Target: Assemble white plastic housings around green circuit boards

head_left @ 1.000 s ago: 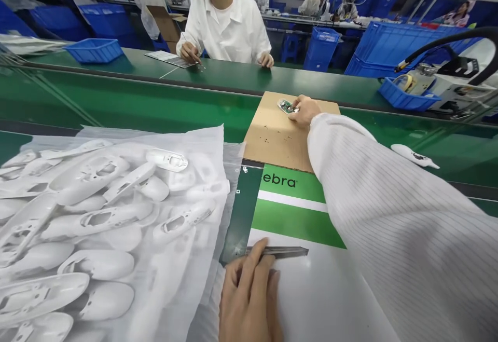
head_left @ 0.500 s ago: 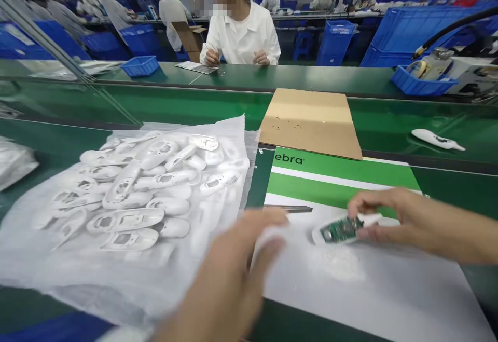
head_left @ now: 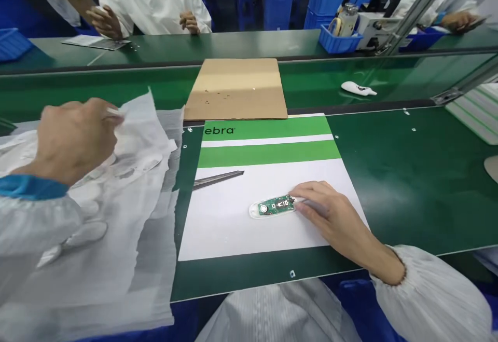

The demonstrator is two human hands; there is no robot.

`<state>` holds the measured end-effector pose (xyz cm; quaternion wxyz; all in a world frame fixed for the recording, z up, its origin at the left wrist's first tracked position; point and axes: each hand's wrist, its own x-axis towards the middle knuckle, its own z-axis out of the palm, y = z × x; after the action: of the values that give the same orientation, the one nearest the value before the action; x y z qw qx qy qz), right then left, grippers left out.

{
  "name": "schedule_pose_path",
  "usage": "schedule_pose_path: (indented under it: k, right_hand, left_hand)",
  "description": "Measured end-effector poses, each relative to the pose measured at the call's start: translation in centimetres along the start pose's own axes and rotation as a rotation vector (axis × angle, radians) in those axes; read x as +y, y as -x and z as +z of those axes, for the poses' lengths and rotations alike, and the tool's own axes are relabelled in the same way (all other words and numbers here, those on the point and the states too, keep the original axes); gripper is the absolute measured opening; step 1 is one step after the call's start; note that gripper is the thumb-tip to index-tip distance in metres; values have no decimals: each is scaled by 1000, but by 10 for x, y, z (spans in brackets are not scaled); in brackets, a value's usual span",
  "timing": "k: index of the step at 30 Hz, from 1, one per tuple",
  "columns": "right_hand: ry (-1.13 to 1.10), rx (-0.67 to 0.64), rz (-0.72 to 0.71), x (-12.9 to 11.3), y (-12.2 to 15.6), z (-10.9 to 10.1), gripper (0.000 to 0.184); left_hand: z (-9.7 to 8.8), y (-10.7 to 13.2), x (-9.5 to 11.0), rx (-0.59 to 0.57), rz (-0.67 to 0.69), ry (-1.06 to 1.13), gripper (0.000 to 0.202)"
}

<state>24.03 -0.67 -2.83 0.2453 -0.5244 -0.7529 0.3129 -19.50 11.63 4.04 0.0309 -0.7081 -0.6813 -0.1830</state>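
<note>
On the white sheet, my right hand grips the tail end of a white plastic shell. A green circuit board lies in that shell, its face up. My left hand is over the pile of white plastic shells at the left, fingers pinched together. A thin white plastic piece sticks out at its fingertips; the rest is hidden by the hand. Metal tweezers rest on the sheet, left of the board.
A brown cardboard sheet lies behind the white sheet. Farther back on the green surface is a white assembled device. A blue basket holds a bottle and tape. Across the bench sits a co-worker in a white coat. A metal bar slants at the right.
My left hand has moved left to the shell pile and now pinches a white piece. My right hand still holds the shell with the board. The view has swung right.
</note>
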Motion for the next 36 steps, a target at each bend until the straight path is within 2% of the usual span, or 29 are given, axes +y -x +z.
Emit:
schedule_pose_path:
  k: [1, 2, 4, 5, 6, 8, 10, 12, 14, 16, 18, 20, 22, 25, 27, 33, 36]
  right_hand:
    - [-16, 26, 21, -1, 2, 2, 25]
    - [-30, 49, 34, -2, 4, 3, 25]
    - [-47, 87, 55, -6, 4, 7, 23]
    - [-50, 102, 65, -8, 4, 10, 22]
    - [-48, 118, 73, -10, 2, 13, 20]
    - [-25, 177, 88, -13, -2, 20, 13]
    - [18, 263, 107, -17, -6, 28, 4]
    - [49, 326, 131, -19, -10, 34, 6]
    - [40, 334, 140, -19, -10, 35, 9]
    - [4, 281, 116, -15, -6, 31, 3]
    - [-18, 216, 69, -8, 0, 25, 14]
    - [-16, 197, 19, -1, 6, 21, 27]
    - [5, 224, -9, 4, 9, 19, 28]
    - [38, 254, -4, 6, 9, 21, 24]
    - [46, 257, 5, 5, 8, 22, 22]
    - [38, 253, -5, 5, 7, 21, 22]
    - [47, 261, -1, 7, 8, 21, 23]
  left_hand:
    - [-3, 7, 22, 24, -48, -113, 49]
    - [-3, 15, 46, -19, -22, -141, 54]
    - [2, 35, 92, -271, 88, -37, 58]
    - [9, 46, 111, -427, 129, 62, 51]
    - [17, 56, 128, -519, 150, 142, 43]
    - [35, 75, 149, -552, 176, 190, 34]
    - [49, 91, 158, -420, 197, 153, 30]
    - [56, 103, 157, -300, 241, 91, 27]
    - [58, 109, 153, -276, 296, 51, 21]
    - [59, 110, 148, -302, 327, 45, 15]
    - [60, 110, 148, -291, 325, 68, 12]
    - [60, 110, 157, -238, 319, 97, 12]
    - [61, 111, 174, -208, 359, 138, 11]
    - [65, 117, 203, -286, 541, 198, 13]
    - [69, 121, 215, -343, 635, 204, 18]
    - [72, 123, 218, -423, 638, 168, 28]
    - [68, 121, 224, -432, 600, 144, 23]
